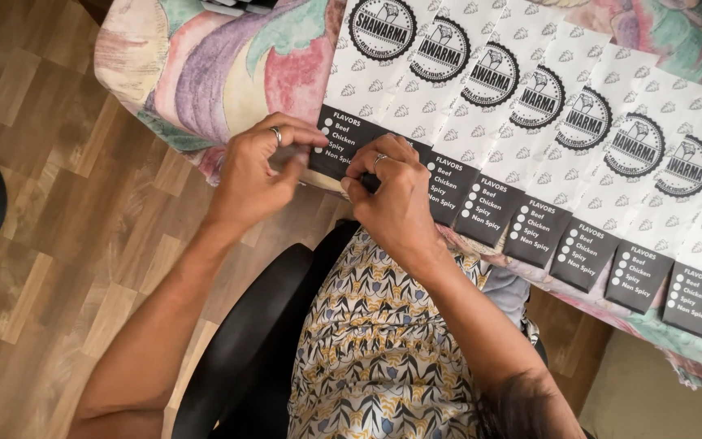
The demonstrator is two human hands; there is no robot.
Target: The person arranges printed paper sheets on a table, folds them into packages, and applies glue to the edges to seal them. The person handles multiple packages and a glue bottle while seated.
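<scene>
My left hand [257, 175] and right hand [392, 199] both pinched the end paper sleeve [359, 89] at the tabletop's [205, 73] near edge, fingers closed on its dark bottom strip.

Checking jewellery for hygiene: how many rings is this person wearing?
2. One ring is on the left hand, one ring on the right hand. Curled fingers may hide others.

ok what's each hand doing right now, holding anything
left hand: fingers pinched on the edge of the first paper sleeve in the row.
right hand: fingers curled, pinching the dark bottom end of the next sleeve.
</scene>
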